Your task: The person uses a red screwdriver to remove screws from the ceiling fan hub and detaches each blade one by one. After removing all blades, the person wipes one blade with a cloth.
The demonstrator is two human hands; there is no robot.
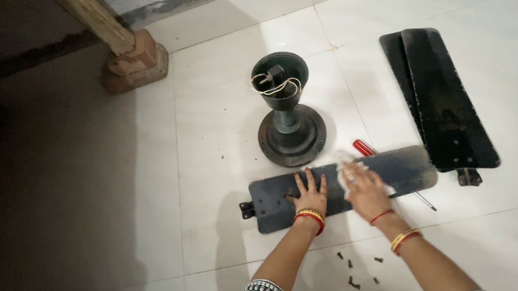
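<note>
A dark fan blade [402, 169] lies flat on the white tiled floor in front of me. My left hand [310, 193] rests palm down on the blade's near end, fingers spread. My right hand [364, 188] is on the middle of the blade, blurred, and seems to hold a pale cloth or plastic piece against it. Both wrists wear red and gold bangles. A metal bracket [247, 209] sticks out from the blade's left end.
The dark fan motor housing [291, 129] with loose wires stands upright behind the blade. A red-handled screwdriver [363, 148] lies partly under the blade. Two more blades [444, 100] lie stacked at right. Several small screws [356, 270] lie near my arms. A wooden beam on bricks [137, 61] stands far left.
</note>
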